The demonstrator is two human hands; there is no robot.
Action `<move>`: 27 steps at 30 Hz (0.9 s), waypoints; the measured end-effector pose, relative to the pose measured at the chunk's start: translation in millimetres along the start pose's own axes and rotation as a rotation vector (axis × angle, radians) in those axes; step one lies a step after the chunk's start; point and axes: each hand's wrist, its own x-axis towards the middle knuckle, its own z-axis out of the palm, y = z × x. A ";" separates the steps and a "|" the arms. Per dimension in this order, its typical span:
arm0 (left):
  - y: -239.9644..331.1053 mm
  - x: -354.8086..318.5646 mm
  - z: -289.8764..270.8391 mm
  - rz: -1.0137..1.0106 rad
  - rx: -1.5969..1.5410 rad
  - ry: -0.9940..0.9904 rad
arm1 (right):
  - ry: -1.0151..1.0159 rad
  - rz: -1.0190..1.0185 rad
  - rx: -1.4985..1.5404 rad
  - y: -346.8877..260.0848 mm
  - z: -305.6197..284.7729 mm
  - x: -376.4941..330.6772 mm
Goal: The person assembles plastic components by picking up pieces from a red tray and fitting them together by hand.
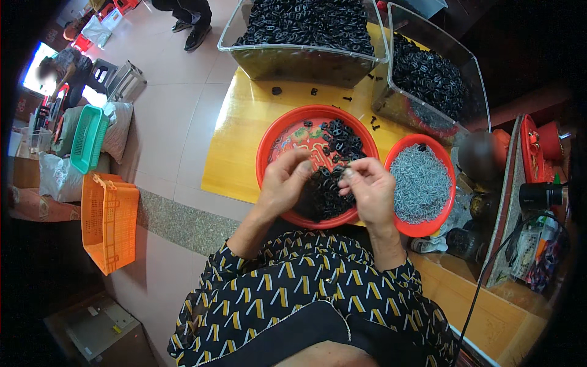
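Far left of hands: green basket (90,139), oblong, plastic; then orange crate (113,226), rigid plastic, perforated walls, on floor. Left hand (284,180) over left side of red tray (261,153), thumb and index narrow; cannot tell if holding anything. Tray round, plastic, patterned bottom. Beneath and between hands, mostly in tray's right half: black plastic pieces (342,140), small, oval, some two-holed; heap's long axis running away from body, right hand nearer. Right hand (365,183) at heap's edge, thumb and index pinched narrow, maybe on something tiny; cannot tell what. Beyond hands: big clear tub (299,66), stiff walls, full of same black shapes; loose black bits (347,98) on yellow glossy surface (226,165). Just right of right hand: red basin (419,231), smooth, rounded, holding silver screws (420,183), shiny metal, all angles. Farther, ahead-right: second clear tub (391,98), more black pieces.
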 end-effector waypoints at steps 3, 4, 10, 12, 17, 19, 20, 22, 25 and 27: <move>-7.8 6.1 -12.4 0.051 0.179 -0.031 | 0.051 0.031 0.046 -1.2 -19.0 4.6; -13.1 8.7 -14.4 0.211 0.404 -0.110 | 0.065 0.044 0.058 -2.3 -20.8 4.6; -9.9 12.2 2.8 0.409 0.831 -0.222 | 0.006 0.089 0.085 7.8 -17.4 -0.9; -16.7 13.2 3.5 0.331 0.919 -0.251 | -0.002 0.090 0.074 7.5 -16.1 -1.4; -13.9 16.0 4.8 0.364 0.839 -0.256 | -0.023 0.131 0.102 11.6 -13.0 -0.7; -14.1 14.8 4.4 0.398 0.782 -0.261 | -0.077 0.175 0.186 15.5 -12.7 0.6; -14.3 11.8 4.7 0.393 0.660 -0.238 | -0.076 0.174 0.187 15.3 -11.1 0.8; -8.6 5.1 7.1 0.387 0.539 -0.214 | -0.172 0.247 0.404 15.4 -7.5 1.3; 2.2 -3.3 11.2 0.247 0.293 -0.179 | -0.194 0.241 0.474 16.5 -3.9 2.2; 0.2 -5.5 9.7 0.344 0.303 -0.151 | -0.184 0.220 0.502 15.5 -1.4 2.7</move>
